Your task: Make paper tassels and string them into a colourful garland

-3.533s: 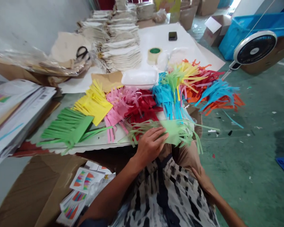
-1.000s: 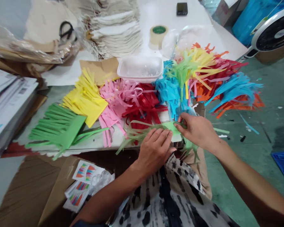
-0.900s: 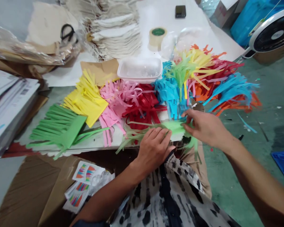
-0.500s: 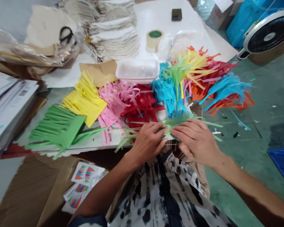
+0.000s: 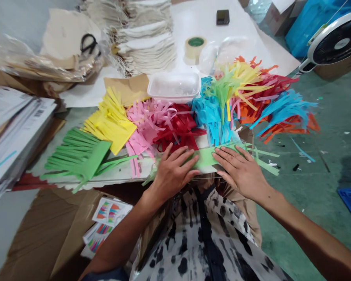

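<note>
A light green fringed paper strip point(image 5: 205, 158) lies across the near edge of the table. My left hand point(image 5: 172, 171) lies flat on its left part, fingers spread. On its right part rests my right hand point(image 5: 241, 171), also flat with fingers stretched out. Just beyond the strip lie fringed paper sheets: red point(image 5: 178, 128), pink point(image 5: 143, 128), blue point(image 5: 210, 115), yellow point(image 5: 111, 123) and a darker green stack point(image 5: 80, 158).
A clear plastic tub point(image 5: 174, 86) stands behind the papers, with a tape roll point(image 5: 195, 46), scissors point(image 5: 88, 43) and stacked cloth bags point(image 5: 148, 43) farther back. Mixed coloured fringes point(image 5: 266, 97) overhang the right edge. A fan point(image 5: 333, 43) stands on the floor at right.
My right hand came up from my lap to the green strip, pinched its right end, then both hands flattened out on it. The strip now lies smoother and straighter.
</note>
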Demonstrator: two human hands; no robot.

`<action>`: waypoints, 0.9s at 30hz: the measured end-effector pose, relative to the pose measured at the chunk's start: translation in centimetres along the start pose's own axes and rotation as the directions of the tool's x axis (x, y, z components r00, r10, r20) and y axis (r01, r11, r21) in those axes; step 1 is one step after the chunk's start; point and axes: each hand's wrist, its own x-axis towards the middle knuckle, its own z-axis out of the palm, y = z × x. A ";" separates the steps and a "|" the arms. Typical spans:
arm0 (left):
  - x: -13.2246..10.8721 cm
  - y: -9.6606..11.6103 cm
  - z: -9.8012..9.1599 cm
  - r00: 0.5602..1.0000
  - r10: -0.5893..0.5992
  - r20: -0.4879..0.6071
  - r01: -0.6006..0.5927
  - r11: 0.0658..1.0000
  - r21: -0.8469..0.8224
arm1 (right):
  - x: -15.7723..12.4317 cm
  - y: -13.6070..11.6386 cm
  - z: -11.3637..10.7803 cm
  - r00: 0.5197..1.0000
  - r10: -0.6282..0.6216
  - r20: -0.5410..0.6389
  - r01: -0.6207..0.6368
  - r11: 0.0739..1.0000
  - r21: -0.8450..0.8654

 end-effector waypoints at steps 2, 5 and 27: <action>0.2 0.0 -0.3 0.997 -0.016 -0.071 0.017 1.000 0.002 | 0.5 0.1 -0.2 1.000 0.010 -0.018 -0.010 1.000 0.013; 0.7 0.5 -0.5 0.996 0.028 -0.088 -0.032 0.999 -0.039 | 1.3 0.2 -0.6 0.999 0.017 -0.039 -0.016 0.999 0.031; 2.8 0.4 0.9 0.999 -0.017 -0.036 0.017 1.000 -0.012 | 1.0 -2.7 -1.6 0.988 -0.149 -0.041 0.146 0.988 -0.052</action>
